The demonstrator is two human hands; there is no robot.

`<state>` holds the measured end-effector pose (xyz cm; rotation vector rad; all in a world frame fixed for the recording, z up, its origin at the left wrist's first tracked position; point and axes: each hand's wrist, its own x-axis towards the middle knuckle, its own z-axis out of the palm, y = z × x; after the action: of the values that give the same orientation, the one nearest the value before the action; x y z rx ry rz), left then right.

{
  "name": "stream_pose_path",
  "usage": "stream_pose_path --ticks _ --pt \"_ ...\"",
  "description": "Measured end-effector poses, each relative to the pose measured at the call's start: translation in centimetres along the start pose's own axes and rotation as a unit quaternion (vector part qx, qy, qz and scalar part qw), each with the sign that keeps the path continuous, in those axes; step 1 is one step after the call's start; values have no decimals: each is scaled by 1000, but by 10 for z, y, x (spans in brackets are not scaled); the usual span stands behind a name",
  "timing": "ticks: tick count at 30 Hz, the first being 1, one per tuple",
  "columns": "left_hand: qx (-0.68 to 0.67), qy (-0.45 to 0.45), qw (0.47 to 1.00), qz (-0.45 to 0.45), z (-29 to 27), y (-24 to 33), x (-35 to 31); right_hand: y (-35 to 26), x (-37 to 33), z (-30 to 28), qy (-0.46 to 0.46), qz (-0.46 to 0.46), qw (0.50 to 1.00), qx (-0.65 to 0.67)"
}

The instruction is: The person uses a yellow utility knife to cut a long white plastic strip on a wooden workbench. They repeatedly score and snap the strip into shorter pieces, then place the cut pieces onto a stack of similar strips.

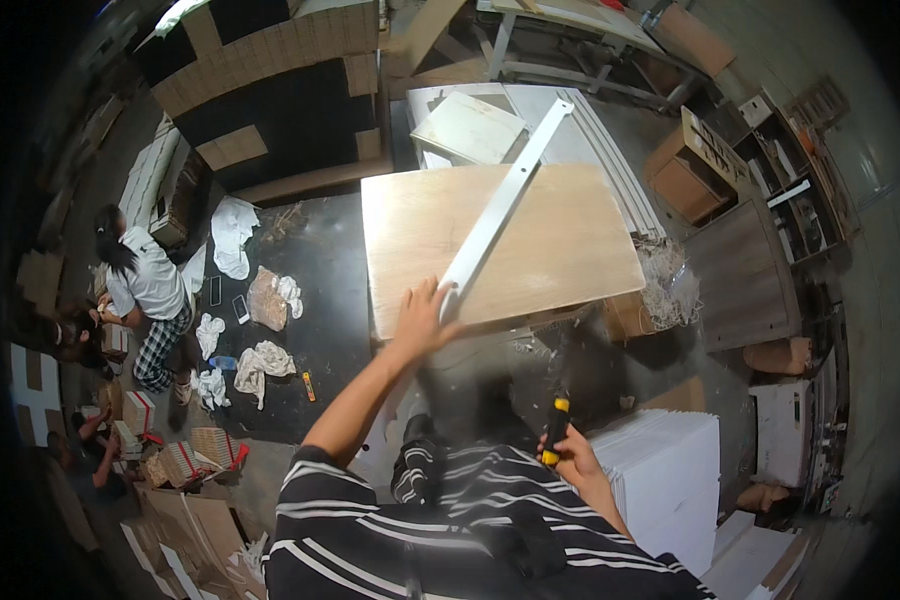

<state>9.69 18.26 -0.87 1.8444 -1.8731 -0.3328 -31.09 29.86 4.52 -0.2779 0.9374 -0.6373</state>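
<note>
Strip (504, 199): white, long, narrow, small dark holes, slanting near-left to far-right across wooden board (585, 240), far end past board's far edge. Left hand (422, 320) on its near end, can't tell if gripped. Right hand (574, 458), near right, closed around black-yellow tool (557, 427). Wooden box (677, 165) far right, contents unclear.

Counting one wooden board (575, 245) and one long white strip (506, 200) mid-frame, plus one yellow-and-black tool (555, 430) lower down. Left of centre: two phone-like slabs (241, 309), roughly five crumpled white cloths (234, 237), one orange-yellow stick (309, 387). Spotting at least two coworkers (157, 280) far left.
</note>
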Motion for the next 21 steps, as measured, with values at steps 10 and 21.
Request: stream_pose_path --ticks 10,21 --pt "-27 47 995 79 22 1 -13 36 -14 48 115 -64 979 -154" --pt "36 -36 999 17 29 18 39 34 -28 77 166 -78 907 -378"
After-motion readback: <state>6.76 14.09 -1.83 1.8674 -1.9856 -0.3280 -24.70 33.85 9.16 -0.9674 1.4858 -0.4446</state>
